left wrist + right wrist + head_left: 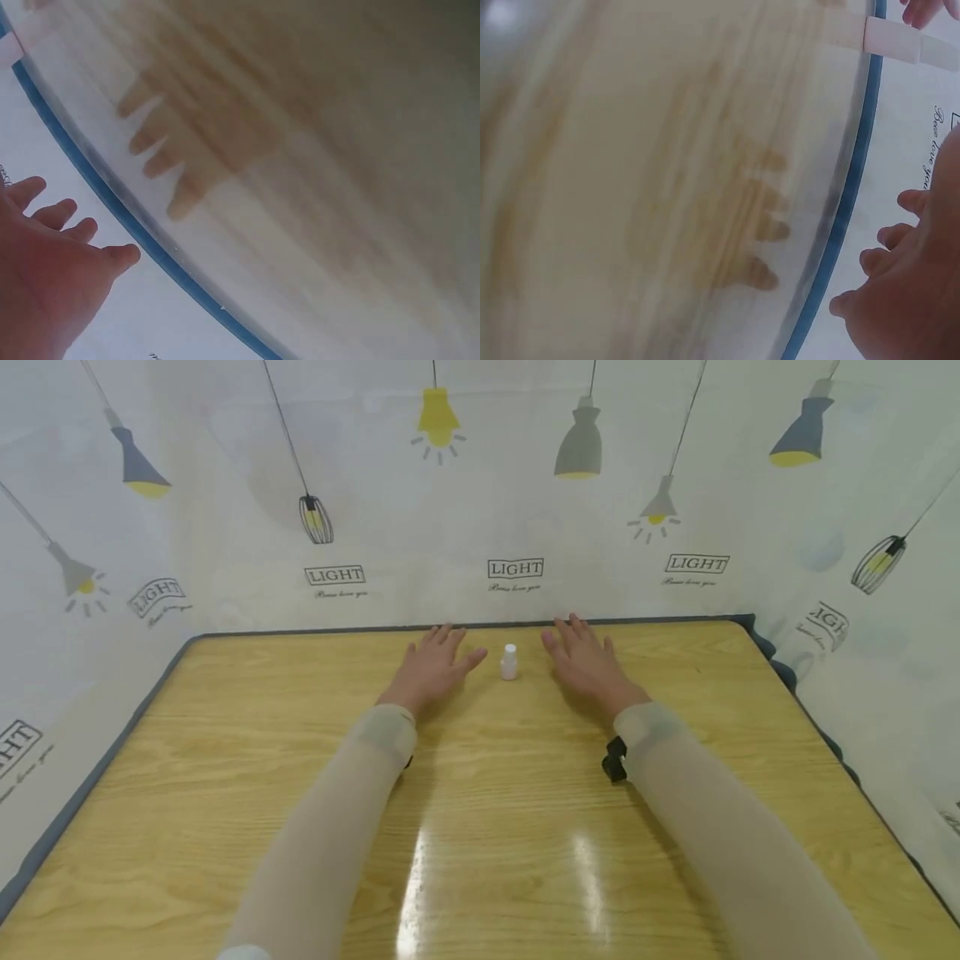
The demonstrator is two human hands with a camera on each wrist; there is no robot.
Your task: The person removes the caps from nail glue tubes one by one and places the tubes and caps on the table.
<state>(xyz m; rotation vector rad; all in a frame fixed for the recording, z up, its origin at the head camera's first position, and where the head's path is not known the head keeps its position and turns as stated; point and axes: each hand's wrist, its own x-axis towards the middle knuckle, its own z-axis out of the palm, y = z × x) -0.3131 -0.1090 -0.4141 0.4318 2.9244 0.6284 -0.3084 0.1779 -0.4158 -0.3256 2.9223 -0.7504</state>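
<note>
A small bottle with a white cap and pale pinkish body [509, 663] stands upright near the table's far edge, between both hands and touching neither. To its left, my left hand [431, 668] has its fingers spread and its thumb pointing toward the bottle. On the other side is my right hand [588, 662], fingers extended forward and palm down. Both hands hold nothing. The right wrist view shows the bottle [892, 39] beyond the fingers of my right hand [907, 277]. In the left wrist view, my left hand [52, 277] appears apart from its reflection on the tabletop.
The glossy wooden table [510, 827] has a dark blue edge strip. Around it hangs a pale curtain [465, 518] printed with lamps and the word LIGHT. A black device [615, 760] is strapped under the right sleeve.
</note>
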